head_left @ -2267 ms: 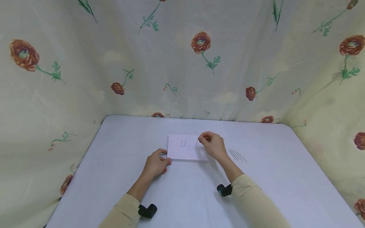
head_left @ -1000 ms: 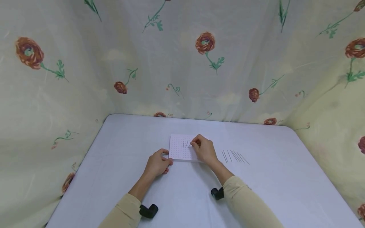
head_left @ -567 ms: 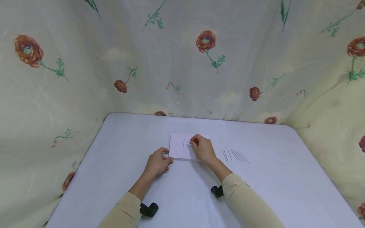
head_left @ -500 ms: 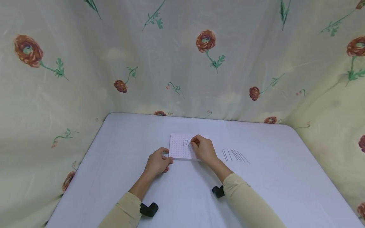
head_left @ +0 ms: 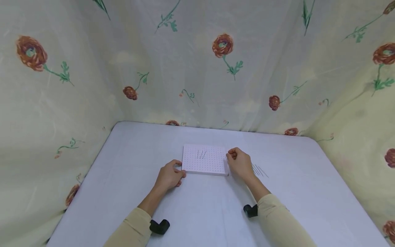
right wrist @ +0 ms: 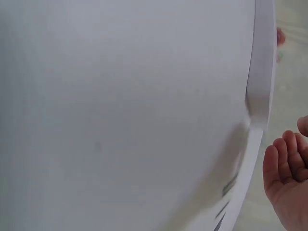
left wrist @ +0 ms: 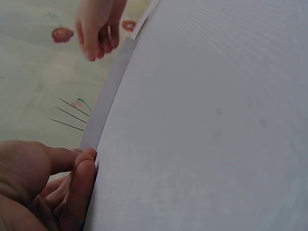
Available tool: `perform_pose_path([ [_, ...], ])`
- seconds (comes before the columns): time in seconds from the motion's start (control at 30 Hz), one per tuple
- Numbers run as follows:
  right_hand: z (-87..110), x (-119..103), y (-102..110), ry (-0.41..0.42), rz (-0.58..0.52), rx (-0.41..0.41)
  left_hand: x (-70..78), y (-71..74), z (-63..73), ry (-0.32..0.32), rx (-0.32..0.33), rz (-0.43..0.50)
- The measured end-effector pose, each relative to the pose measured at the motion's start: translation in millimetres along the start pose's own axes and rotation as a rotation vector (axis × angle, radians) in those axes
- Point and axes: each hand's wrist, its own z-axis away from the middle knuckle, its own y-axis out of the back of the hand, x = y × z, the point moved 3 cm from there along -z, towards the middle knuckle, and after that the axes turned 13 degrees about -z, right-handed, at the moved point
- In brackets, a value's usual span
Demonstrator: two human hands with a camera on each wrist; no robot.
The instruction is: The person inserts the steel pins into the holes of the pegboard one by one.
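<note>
A white board with a grid of small holes (head_left: 213, 163) lies on the table. Three thin dark pins (head_left: 202, 154) stand in its upper middle; the left wrist view shows these pins (left wrist: 71, 114) rising from the board side by side. My left hand (head_left: 168, 176) grips the board's near left corner, with thumb and fingertips at its edge (left wrist: 107, 98). Just off the board's right side is my right hand (head_left: 240, 165), raised, its fingers loosely curled with nothing between them. Several loose thin pins (head_left: 260, 171) lie on the table beyond it, partly hidden by that hand.
The table (head_left: 197, 212) has a white cover and rounded far corners. Behind and beside it hangs a flower-printed curtain (head_left: 154, 68). Black devices stick out at the left wrist (head_left: 159, 227) and right wrist (head_left: 250, 210).
My right hand carried a pin leftward over the board and set it beside the other two, then let go and moved back right. My left hand stays on the corner.
</note>
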Motion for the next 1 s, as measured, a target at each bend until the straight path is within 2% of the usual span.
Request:
perform_pose_path([
  [0.27, 13.8, 51.9, 63.5, -0.164, 0.056, 0.016, -0.7, -2.7, 2.3, 0.007, -0.015, -0.014],
  [0.4, 20.6, 65.1, 96.1, -0.227, 0.119, 0.012, 0.3, -1.4, 1.1, -0.002, -0.006, -0.018],
  [0.5, 25.9, 71.8, 111.6, -0.255, 0.164, -0.026, 0.0, -1.0, 0.9, 0.007, -0.004, -0.015],
  [0.77, 32.7, 82.8, 118.3, -0.326, 0.222, -0.111, -1.8, -0.9, 1.6, 0.010, -0.005, -0.022],
  [1.0, 35.2, 84.3, 118.8, -0.278, 0.265, -0.118, 0.2, -1.0, -0.1, 0.003, 0.002, -0.022],
])
